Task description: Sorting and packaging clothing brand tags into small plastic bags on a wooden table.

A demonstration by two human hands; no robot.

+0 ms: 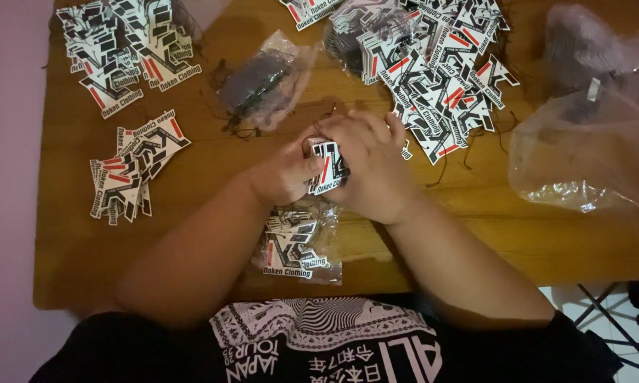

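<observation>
Two hands meeting mid-table, left hand (287, 174) and right hand (369, 167) both gripping one hang tag (326, 167) between them

table (475, 213): brown wood
on it: tag piles (433, 64), (131, 170); plastic bags (581, 152); bagged strings (259, 81)

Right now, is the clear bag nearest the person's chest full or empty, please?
Not empty: the clear bag lies flat on the wooden table, printed tags showing through it.
</observation>
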